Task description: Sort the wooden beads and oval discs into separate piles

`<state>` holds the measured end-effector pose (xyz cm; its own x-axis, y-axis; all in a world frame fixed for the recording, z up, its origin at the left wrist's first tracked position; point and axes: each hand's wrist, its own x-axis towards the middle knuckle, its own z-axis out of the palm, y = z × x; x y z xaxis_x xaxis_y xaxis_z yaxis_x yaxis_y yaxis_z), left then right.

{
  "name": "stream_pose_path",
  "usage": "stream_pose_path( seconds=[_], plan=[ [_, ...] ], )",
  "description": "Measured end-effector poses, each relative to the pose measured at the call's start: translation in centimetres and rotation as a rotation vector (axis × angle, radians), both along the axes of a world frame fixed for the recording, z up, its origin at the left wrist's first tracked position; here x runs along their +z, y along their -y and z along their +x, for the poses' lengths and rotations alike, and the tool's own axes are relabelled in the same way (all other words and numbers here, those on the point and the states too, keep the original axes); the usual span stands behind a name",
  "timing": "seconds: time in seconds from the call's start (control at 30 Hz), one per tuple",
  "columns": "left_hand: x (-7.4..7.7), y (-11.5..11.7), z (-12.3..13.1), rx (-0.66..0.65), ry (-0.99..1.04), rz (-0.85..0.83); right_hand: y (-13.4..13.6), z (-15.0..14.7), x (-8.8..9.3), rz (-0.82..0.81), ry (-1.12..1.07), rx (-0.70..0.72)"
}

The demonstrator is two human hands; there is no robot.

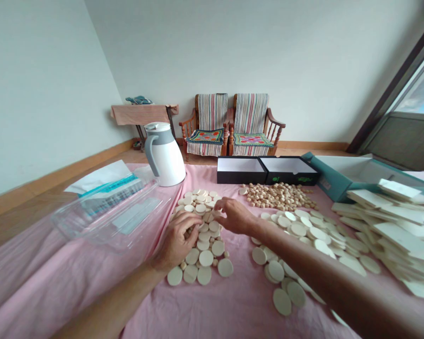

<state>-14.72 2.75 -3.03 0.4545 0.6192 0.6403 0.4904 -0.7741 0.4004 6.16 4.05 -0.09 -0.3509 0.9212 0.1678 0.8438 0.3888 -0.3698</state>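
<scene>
Pale round wooden discs point(206, 258) lie in an arrangement on the pink cloth, with small wooden beads point(215, 262) among the nearer ones. My left hand point(179, 235) rests over the left side of these discs. Its fingers are bent and the thumb lies close to them; whatever they hold is hidden. From the right, my right hand point(234, 215) reaches over the far part of the same group. Its fingers are curved, with a gap between index finger and thumb, and nothing shows clearly in it.
Loose discs point(298, 229) spread beneath my right forearm. Beyond are a bead heap point(281, 195), two black boxes point(240, 177) and a teal box point(334, 184). Pale rectangular boards point(397, 235) are piled at right. A white jug point(170, 162) and clear plastic tray point(92, 238) stand left.
</scene>
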Motion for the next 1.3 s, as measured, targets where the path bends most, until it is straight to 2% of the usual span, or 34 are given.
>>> stream_pose_path(
  seconds=[0.1,0.23,0.4,0.57,0.8,1.0,1.13,1.23,1.3],
  plan=[
    [-0.1,0.0,-0.1,-0.001,-0.003,0.003,0.3,-1.1,-0.6,-0.004,0.003,-0.019],
    [-0.1,0.0,-0.1,-0.002,-0.013,-0.01,0.1,-0.7,-0.7,0.028,0.031,-0.061],
    [-0.1,0.0,-0.1,-0.009,-0.007,-0.012,-2.2,2.4,-0.1,0.117,0.104,-0.319],
    [-0.1,-0.1,-0.1,-0.009,-0.013,-0.025,-5.5,5.6,-0.4,0.02,0.174,-0.482],
    [0.0,-0.1,-0.1,-0.001,-0.011,-0.021,-6.6,5.9,-1.7,-0.04,0.197,-0.548],
    [-0.3,-0.2,-0.1,-0.006,-0.02,-0.028,-5.8,6.2,-1.4,-0.03,0.174,-0.486],
    [-0.1,-0.2,-0.1,-0.006,-0.031,-0.003,-3.6,7.3,-0.1,-0.023,0.143,-0.443],
    [0.1,-0.1,-0.1,0.009,-0.039,0.009,-1.4,9.5,1.5,0.002,0.086,-0.439],
    [0.1,-0.1,0.0,0.02,-0.04,0.017,0.3,12.0,2.7,0.017,0.002,-0.44]
  ],
)
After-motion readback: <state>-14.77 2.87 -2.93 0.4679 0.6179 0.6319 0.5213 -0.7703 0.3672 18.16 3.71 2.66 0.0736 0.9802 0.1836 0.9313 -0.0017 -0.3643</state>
